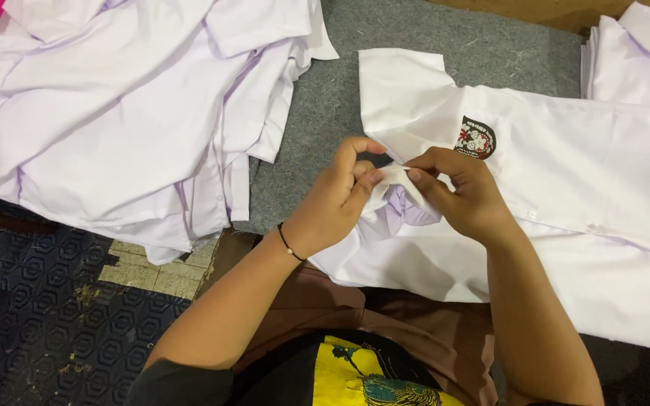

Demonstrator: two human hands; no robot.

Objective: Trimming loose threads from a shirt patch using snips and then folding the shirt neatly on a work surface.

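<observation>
White shirt lies flat on grey felt table, badge up. Left hand and right hand both pinched shut on its edge fold near the hem. Best to keep fabric taut, grips close together. Shirt pile at left.

Smooth matt cloth shirt on rough grey felt table cover.

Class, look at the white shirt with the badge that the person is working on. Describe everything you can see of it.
The white shirt lies flat on a grey felt-like surface, one short sleeve spread out toward the top. It looks like thin woven cloth. A round dark embroidered badge sits on the chest. The left hand and right hand pinch a small fold of its cloth near the edge. Its lower edge hangs over the person's lap.
</observation>
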